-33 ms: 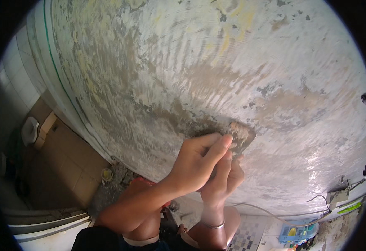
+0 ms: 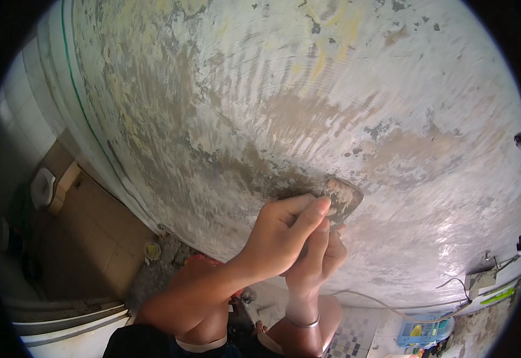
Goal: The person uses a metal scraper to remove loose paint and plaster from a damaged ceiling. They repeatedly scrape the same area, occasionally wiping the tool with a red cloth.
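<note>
Against the patchy, partly stripped wall (image 2: pixel 242 89) I hold a scraper (image 2: pixel 345 201) with a flat metal blade, smeared with pale residue. My left hand (image 2: pixel 281 235) is closed at the blade's lower left, its thumb pressing near the metal. Just below and to the right, my right hand (image 2: pixel 315 253) is closed round the scraper's lower part, its fingers touching the left hand. The handle is mostly hidden inside my hands. The blade's far edge lies at or very close to the wall, beside a brown scraped patch.
A loose cable (image 2: pixel 385 310) runs along the wall's foot to a box-like fitting (image 2: pixel 481 280) at the right. A blue plastic basket (image 2: pixel 418 331) stands at lower right. On the left are a tiled floor (image 2: pixel 102 238), a white basin-like fixture (image 2: pixel 43 186) and a small tub (image 2: pixel 152 250).
The scraper blade has shifted very slightly down the picture, and both hands have moved a little with it. The grip looks the same.
</note>
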`<state>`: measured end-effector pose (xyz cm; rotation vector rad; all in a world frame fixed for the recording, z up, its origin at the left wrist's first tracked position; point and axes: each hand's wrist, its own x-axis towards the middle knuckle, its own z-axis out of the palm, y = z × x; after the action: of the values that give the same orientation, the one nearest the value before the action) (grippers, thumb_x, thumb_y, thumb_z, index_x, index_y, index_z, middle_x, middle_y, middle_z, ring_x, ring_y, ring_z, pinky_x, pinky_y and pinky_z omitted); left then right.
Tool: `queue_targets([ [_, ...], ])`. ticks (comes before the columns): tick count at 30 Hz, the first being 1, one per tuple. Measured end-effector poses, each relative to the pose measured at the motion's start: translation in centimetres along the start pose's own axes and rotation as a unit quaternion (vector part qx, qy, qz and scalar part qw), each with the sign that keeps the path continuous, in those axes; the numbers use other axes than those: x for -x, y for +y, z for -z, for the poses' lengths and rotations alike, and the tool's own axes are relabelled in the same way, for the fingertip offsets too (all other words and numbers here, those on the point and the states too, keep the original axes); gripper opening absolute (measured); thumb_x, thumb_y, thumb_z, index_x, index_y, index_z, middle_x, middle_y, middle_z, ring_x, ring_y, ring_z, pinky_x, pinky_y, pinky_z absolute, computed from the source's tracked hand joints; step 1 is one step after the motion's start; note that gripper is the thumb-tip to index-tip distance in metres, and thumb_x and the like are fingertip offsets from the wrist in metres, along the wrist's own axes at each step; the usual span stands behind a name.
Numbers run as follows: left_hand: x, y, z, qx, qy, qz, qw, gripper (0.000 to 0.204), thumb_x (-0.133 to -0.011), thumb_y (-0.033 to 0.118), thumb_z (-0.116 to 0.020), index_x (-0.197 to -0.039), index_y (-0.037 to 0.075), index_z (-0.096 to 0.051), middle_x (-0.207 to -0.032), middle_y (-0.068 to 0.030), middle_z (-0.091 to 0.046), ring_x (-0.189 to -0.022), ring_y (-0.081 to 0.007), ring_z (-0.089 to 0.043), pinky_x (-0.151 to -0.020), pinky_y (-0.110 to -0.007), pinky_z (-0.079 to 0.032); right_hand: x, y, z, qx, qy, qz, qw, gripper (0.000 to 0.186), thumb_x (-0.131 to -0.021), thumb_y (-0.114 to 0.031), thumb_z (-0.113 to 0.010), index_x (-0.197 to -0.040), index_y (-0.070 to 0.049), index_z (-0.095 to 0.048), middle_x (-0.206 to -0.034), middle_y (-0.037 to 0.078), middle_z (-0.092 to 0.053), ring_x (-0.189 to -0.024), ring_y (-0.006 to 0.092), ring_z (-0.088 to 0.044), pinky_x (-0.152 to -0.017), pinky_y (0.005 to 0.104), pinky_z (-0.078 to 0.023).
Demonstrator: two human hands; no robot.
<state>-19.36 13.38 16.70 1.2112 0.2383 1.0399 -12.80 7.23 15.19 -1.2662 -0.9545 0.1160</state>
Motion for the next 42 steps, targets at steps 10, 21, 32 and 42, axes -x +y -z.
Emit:
queue_targets([
  [10, -0.1, 0.0, -0.8, -0.013, 0.005, -0.008, 1.000, 0.043, -0.106, 0.029, -0.059, -0.074, 0.000, -0.059, -0.063, 0.0013, -0.053, -0.063, -0.0041, -0.043, -0.055, -0.026, -0.037, 0.0, 0.1, 0.6, -0.001, 0.004, 0.008, 1.000, 0.043, -0.107, -0.021, -0.049, -0.073, 0.002, -0.059, -0.062, -0.003, -0.053, -0.061, 0.0038, -0.043, -0.054, 0.0265, -0.031],
  [21, -0.4, 0.1, -1.1, -0.012, -0.001, -0.009, 1.000, 0.045, -0.106, 0.030, -0.058, -0.072, 0.000, -0.057, -0.063, 0.0018, -0.052, -0.063, -0.0043, -0.041, -0.054, -0.026, -0.035, -0.5, -0.2, 0.9, 0.046, 0.000, 0.046, 0.998, 0.037, -0.104, -0.020, -0.050, -0.080, 0.005, -0.062, -0.061, 0.000, -0.053, -0.061, 0.0055, -0.044, -0.053, 0.0281, -0.032],
  [32, -0.3, 0.7, -1.3, -0.006, 0.008, -0.016, 1.000, 0.042, -0.105, 0.029, -0.058, -0.075, 0.000, -0.059, -0.064, 0.0022, -0.053, -0.064, -0.0042, -0.043, -0.055, -0.026, -0.037, -0.3, -1.0, 0.9, -0.003, -0.001, -0.019, 1.000, 0.043, -0.107, -0.022, -0.048, -0.072, 0.001, -0.058, -0.061, -0.002, -0.054, -0.062, 0.0032, -0.044, -0.053, 0.0257, -0.032],
  [42, -0.2, 0.5, -1.0, -0.005, 0.008, -0.016, 1.000, 0.042, -0.106, 0.028, -0.058, -0.075, 0.000, -0.059, -0.065, 0.0028, -0.052, -0.065, -0.0036, -0.042, -0.055, -0.025, -0.036, -0.3, -0.8, 0.5, -0.008, 0.016, -0.025, 1.000, 0.041, -0.104, -0.017, -0.053, -0.068, 0.000, -0.058, -0.055, 0.000, -0.055, -0.059, 0.0065, -0.037, -0.076, 0.0299, -0.036],
])
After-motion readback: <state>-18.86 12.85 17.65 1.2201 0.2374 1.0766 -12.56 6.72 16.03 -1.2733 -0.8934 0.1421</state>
